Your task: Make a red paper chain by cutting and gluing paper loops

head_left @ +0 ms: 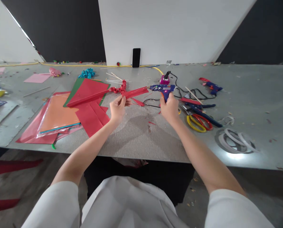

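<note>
My left hand (pixel 117 107) pinches one end of a red paper strip (pixel 137 92), which stretches to the right above the table. Closed round the handle of a blue hot glue gun (pixel 164 89) is my right hand (pixel 170 108). The gun's nozzle points left and meets the strip's far end; whether it touches cannot be seen. Curled red paper pieces (pixel 119 89) lie just behind my left hand. Sheets of red paper (pixel 92 118) are spread to its left, and a small folded red scrap (pixel 138 102) lies between my hands.
Scissors with yellow and red handles (pixel 199 123) and blue-handled pliers (pixel 203 114) lie right of my right hand. A second glue gun (pixel 212 87), black cords and a white tape ring (pixel 236 141) are farther right. A phone (pixel 136 58) leans on the back wall. Packed coloured paper (pixel 60 110) lies left.
</note>
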Available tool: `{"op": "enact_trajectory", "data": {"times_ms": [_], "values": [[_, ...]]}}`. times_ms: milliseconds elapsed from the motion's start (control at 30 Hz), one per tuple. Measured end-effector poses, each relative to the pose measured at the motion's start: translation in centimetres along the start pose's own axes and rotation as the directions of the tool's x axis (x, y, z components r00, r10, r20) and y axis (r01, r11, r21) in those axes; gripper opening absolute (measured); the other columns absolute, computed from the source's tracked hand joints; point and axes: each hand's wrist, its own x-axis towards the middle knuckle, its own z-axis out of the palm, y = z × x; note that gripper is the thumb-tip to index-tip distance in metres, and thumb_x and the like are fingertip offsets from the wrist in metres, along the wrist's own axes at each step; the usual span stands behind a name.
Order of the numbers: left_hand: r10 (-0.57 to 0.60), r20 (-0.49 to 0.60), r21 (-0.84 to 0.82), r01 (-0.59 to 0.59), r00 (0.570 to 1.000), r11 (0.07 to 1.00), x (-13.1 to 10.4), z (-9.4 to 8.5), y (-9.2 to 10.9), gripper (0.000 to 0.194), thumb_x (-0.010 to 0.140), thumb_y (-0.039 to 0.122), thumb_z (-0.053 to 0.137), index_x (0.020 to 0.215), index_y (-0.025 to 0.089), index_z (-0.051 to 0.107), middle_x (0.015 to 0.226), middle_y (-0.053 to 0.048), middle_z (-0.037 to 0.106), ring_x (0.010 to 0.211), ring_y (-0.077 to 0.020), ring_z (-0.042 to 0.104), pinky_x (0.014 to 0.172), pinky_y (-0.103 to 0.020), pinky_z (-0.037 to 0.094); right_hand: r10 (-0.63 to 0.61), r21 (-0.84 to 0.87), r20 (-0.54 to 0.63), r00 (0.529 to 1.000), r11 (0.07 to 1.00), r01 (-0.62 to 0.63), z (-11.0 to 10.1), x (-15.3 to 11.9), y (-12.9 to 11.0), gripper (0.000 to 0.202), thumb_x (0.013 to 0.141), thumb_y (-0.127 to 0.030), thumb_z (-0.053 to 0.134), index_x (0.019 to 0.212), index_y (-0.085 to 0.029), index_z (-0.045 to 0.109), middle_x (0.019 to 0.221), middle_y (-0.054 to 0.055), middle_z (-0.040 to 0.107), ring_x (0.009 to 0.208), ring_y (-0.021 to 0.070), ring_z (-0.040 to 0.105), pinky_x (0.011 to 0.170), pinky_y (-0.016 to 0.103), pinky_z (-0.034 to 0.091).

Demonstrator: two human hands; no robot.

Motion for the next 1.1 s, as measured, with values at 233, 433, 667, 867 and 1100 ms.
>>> {"op": "enact_trajectory", "data": {"times_ms": [233,433,667,867,1100], "values": [[-0.029,-0.021,-0.004,0.028,0.999,1.0,0.0,0.1,0.2,0.028,0.1,0.031,0.066,0.076,0.017,0.069,0.078,-0.006,0.077,0.067,-0.0138,0.074,0.062,-0.024,0.059,0.027,-0.015,-0.035,0.999,0.999,-0.028,0.4,1.1,1.7,0.024,0.096,-0.032,0.048,0.108,-0.017,0.061,0.087,0.017,0.07,0.083,0.0323,0.067,0.077,0.042,0.047],[-0.094,-0.002,-0.062,0.094,0.996,0.994,0.1,0.2,0.5,0.024,0.102,0.024,0.062,0.08,0.016,0.069,0.079,-0.005,0.078,0.065,-0.0116,0.073,0.062,-0.021,0.058,0.07,0.025,-0.13,0.989,0.997,-0.067,0.7,2.0,2.8,0.025,0.095,-0.039,0.052,0.101,-0.017,0.061,0.085,0.016,0.07,0.087,0.0329,0.068,0.08,0.044,0.05],[-0.148,0.013,-0.036,0.149,0.989,0.988,0.1,0.1,-0.1,0.024,0.101,0.024,0.063,0.079,0.016,0.069,0.077,-0.006,0.077,0.064,-0.0117,0.072,0.061,-0.021,0.058,-0.01,0.121,-0.211,0.977,0.992,0.036,-1.1,0.7,0.4,0.047,0.09,-0.069,0.063,0.091,-0.023,0.058,0.075,0.008,0.067,0.074,0.0276,0.066,0.077,0.044,0.052],[-0.162,0.048,0.024,0.161,0.986,0.987,-0.3,0.4,-0.7,0.026,0.1,0.021,0.062,0.076,0.015,0.07,0.073,-0.005,0.074,0.058,-0.0113,0.069,0.06,-0.023,0.058,-0.11,0.099,-0.017,0.994,0.989,0.111,-1.6,-2.2,-3.6,0.035,0.095,-0.057,0.059,0.102,-0.022,0.059,0.07,0.005,0.065,0.069,0.0276,0.066,0.077,0.042,0.051],[-0.154,0.117,0.049,0.149,0.981,0.988,-0.7,0.7,-0.6,0.025,0.1,0.016,0.06,0.078,0.015,0.071,0.072,-0.004,0.075,0.057,-0.0103,0.069,0.057,-0.02,0.057,-0.178,0.061,0.089,0.98,0.983,0.173,-0.3,-3.4,-4.7,0.033,0.095,-0.047,0.055,0.113,-0.019,0.059,0.074,0.009,0.069,0.068,0.0275,0.065,0.067,0.037,0.045]]}}
